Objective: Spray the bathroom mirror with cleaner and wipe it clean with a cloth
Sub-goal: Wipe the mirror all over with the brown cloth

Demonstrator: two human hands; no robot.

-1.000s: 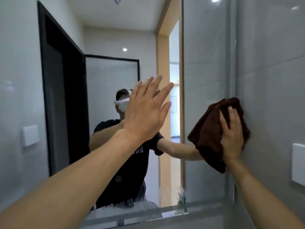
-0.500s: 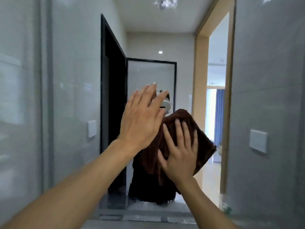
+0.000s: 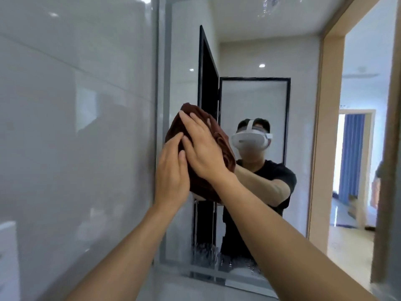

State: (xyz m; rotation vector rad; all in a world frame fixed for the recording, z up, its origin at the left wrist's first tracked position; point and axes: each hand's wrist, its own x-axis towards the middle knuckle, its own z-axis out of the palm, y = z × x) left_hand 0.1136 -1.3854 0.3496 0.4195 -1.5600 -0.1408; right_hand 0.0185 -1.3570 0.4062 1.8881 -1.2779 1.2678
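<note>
The mirror (image 3: 249, 101) fills the middle and right of the head view, with its left edge against a grey tiled wall. A dark brown cloth (image 3: 223, 148) lies bunched against the glass near that left edge. My right hand (image 3: 201, 146) presses the cloth flat onto the mirror with straight, spread fingers. My left hand (image 3: 172, 170) is held flat just left of it, its fingertips touching the cloth's left side and partly under my right hand. Wet streaks and droplets show low on the glass (image 3: 206, 250). No spray bottle is in view.
Glossy grey wall tiles (image 3: 76, 127) stand to the left of the mirror. A grey ledge (image 3: 195, 285) runs under the mirror's bottom edge. A white switch plate (image 3: 7, 235) sits at the far left. The reflection shows a person with a headset, a black-framed door and a doorway.
My right hand has swept the cloth leftwards across the mirror, from its right edge through the middle to its left edge. My left hand, held off the glass before, now touches the cloth.
</note>
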